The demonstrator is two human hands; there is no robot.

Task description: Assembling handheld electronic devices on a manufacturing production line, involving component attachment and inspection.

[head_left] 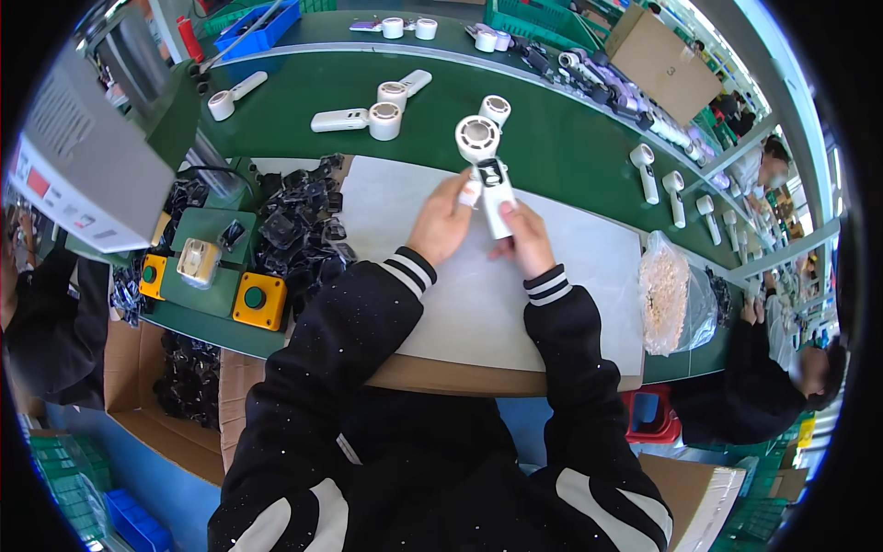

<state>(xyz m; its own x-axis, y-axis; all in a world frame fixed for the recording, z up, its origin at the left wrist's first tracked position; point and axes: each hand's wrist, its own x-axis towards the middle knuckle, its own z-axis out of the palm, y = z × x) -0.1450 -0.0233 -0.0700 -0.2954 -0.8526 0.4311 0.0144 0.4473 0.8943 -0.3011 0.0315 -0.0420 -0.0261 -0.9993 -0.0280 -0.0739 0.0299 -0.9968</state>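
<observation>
As we look down on the worktop (570, 161), we see a white fan (477, 136) held above the upper part of a pale sheet (441, 313), its round head pointing away from the wearer. We note that the hands are slightly apart: the right hand (526, 241) is clamped on the lower end of the fan's handle, while the left hand (440, 221), fingers bent, is at the handle's left side. At its fingertips lies a small pale piece (470, 193); whether they pinch it we cannot tell. A dark panel (490, 172) sits on the handle, just below the head.

Beyond, we find a second fan (495, 109), partly hidden by the first. Farther left, two fans (384, 121) lie close together, heads nearly touching; to the right, we see a row of fans (675, 198) along the worktop's edge.

Left of the sheet we observe a heap of dark, glossy parts (294, 221) and, near it, a yellow box (258, 301) with a green button. Right of the sheet, we see a clear bag (664, 294) filled with small pale pieces.
</observation>
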